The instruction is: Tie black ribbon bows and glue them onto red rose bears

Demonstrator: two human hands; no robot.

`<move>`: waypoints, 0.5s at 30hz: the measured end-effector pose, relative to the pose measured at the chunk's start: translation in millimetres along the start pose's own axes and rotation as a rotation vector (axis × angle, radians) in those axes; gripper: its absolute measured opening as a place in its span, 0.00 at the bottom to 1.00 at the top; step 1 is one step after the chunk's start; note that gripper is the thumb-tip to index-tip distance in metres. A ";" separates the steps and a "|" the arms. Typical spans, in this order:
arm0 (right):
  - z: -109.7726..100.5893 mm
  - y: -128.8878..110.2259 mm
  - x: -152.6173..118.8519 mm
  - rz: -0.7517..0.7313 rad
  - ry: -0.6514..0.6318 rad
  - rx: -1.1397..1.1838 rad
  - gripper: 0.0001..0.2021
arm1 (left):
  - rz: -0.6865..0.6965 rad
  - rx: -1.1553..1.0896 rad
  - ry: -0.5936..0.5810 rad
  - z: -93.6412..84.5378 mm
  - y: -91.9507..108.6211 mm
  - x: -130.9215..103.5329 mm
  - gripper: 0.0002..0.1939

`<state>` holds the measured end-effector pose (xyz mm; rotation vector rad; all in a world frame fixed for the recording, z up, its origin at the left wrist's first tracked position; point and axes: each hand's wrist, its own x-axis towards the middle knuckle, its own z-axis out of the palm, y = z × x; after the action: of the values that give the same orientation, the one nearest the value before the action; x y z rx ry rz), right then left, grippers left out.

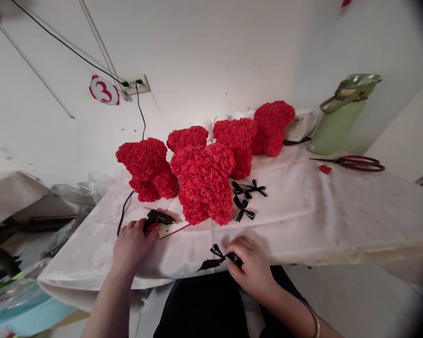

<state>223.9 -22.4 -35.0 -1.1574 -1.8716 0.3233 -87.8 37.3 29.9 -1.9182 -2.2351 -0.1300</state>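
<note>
My left hand (136,241) is closed around the handle of a black glue gun (160,218), its tip pointing right beside a small pale card (164,231). My right hand (248,263) pinches a black ribbon bow (216,257) near the table's front edge, partly hiding it. Between and behind my hands stands a red rose-covered bear (206,183). Around it are other red bears, one at the left (148,169), one behind (187,137) and one to the right (238,141). More black bows (244,209) lie right of the front bear.
Scissors (361,163), a red petal (325,169) and a green bottle (338,119) are at the right of the cloth-covered table (292,230). A black cord (122,213) runs down the left side. A blue basin (31,312) sits low at the left.
</note>
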 end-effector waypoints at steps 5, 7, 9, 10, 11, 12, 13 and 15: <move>0.8 -1.4 0.0 -0.024 0.020 0.008 0.06 | -0.027 -0.030 -0.018 1.5 1.1 2.6 0.26; 1.0 -1.6 0.1 -0.029 0.027 0.008 0.07 | -0.062 -0.079 -0.019 1.0 0.8 0.4 0.26; 1.6 -0.8 -0.1 -0.032 0.029 0.010 0.08 | -0.114 -0.152 -0.005 -0.7 0.5 -3.2 0.27; 2.0 -0.1 -0.2 -0.034 0.026 0.011 0.09 | -0.149 -0.195 0.009 -2.0 0.8 -5.8 0.27; 2.3 0.7 -0.3 -0.034 0.021 0.009 0.10 | -0.187 -0.241 0.027 -3.7 1.7 -8.9 0.27; 2.4 1.5 -0.5 -0.032 0.014 0.006 0.10 | -0.225 -0.287 0.045 -5.7 3.3 -12.8 0.27; 2.2 2.1 -0.7 -0.030 0.007 0.002 0.11 | -0.256 -0.330 0.069 -7.9 5.9 -17.3 0.26; 0.7 2.7 -1.0 -0.024 -0.005 -0.010 0.11 | -0.277 -0.410 0.123 -12.1 13.8 -27.7 0.23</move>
<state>225.1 -21.7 -37.6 -1.1408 -1.8925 0.3035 -69.2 10.3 35.2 -1.6947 -2.5233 -0.7787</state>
